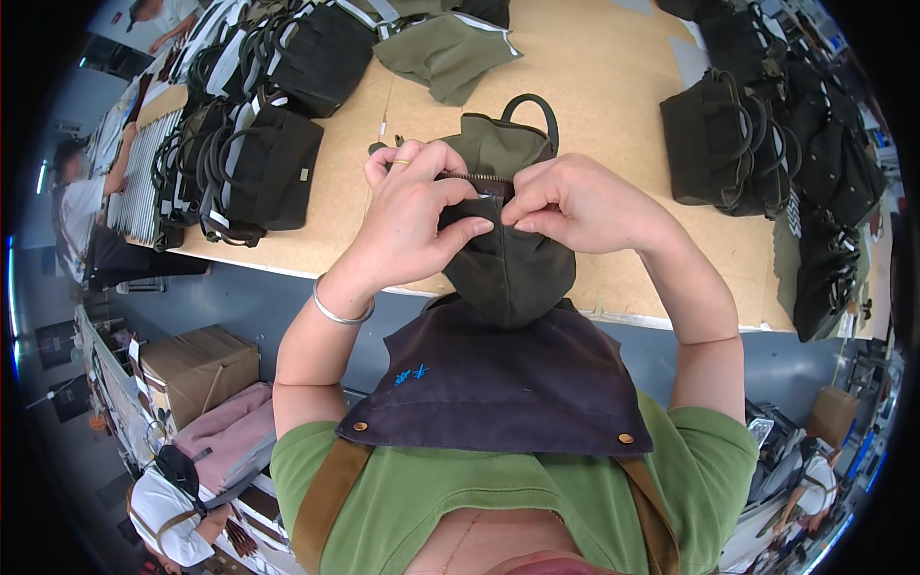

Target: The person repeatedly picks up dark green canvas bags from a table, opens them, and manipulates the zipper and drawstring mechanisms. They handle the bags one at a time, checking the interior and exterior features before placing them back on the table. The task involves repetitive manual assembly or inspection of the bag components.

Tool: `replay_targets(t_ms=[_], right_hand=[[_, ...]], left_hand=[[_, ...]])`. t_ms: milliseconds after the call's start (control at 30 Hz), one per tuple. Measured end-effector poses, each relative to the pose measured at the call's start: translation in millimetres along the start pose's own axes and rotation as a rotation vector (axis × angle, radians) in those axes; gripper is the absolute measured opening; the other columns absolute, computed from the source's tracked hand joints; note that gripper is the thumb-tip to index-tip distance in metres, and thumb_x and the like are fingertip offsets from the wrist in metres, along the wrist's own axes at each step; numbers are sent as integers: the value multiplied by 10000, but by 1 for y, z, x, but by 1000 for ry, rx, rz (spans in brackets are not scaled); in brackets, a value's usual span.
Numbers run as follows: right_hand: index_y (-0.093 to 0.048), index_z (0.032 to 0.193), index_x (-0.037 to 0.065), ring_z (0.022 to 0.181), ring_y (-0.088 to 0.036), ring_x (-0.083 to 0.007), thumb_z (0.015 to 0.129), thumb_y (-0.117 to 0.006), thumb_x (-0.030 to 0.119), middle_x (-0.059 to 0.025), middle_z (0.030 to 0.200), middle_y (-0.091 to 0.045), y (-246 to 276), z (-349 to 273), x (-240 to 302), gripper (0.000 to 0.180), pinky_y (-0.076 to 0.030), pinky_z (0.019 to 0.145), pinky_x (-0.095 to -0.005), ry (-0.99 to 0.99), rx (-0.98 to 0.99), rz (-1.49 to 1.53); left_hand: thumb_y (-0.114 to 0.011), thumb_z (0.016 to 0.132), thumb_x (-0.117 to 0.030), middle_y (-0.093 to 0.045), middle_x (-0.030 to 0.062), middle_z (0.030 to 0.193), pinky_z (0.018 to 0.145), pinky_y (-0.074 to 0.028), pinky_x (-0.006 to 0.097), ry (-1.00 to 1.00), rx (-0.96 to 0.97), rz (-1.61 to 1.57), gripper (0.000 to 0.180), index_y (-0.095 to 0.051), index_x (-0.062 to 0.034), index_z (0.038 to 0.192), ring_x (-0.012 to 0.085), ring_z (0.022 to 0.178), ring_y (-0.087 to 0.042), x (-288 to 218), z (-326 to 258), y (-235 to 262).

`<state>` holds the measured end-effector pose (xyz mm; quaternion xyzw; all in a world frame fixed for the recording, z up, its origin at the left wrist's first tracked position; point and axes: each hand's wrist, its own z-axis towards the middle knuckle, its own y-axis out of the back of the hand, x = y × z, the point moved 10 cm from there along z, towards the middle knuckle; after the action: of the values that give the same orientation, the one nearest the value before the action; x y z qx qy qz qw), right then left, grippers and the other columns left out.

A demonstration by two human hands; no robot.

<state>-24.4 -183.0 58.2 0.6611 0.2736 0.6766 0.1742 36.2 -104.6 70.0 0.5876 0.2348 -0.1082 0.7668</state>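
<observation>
Hands pinched shut, our left hand (414,213) and right hand (575,203) grip the olive bag (508,259) at its zipper (476,178) above the table (613,86) edge, where, we judge, fabric beneath our thumbs could snag the teeth.

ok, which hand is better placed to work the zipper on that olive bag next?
Probably right. The right hand pinches right at the zipper end on the olive bag, fingertips on the seam. The left hand wraps the bag's top edge, bracing it.

head-worn fisheye, looking steeply down, close over worktable (613,86)
</observation>
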Motion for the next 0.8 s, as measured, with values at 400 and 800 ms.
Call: replay_targets(t_ms=[400, 800], right_hand=[[-718, 877, 24, 698, -611, -169, 788, -650, 27, -48, 767, -643, -9, 2, -11, 112, -478, 627, -302, -31, 70, 223], [-699, 993, 92, 693, -526, -99, 743, -761, 100, -15, 987, -607, 40, -4, 1, 258, -394, 544, -236, 52, -470, -195]], left_hand=[[-779, 715, -260, -519, 22, 937, 912, -240, 419, 5, 10, -14, 237, -710, -74, 844, 206, 965, -463, -1, -2, 2], [-774, 725, -248, -514, 35, 931, 908, -242, 416, 7, 8, -20, 230, -697, -62, 836, 223, 954, -460, 5, 0, 6]])
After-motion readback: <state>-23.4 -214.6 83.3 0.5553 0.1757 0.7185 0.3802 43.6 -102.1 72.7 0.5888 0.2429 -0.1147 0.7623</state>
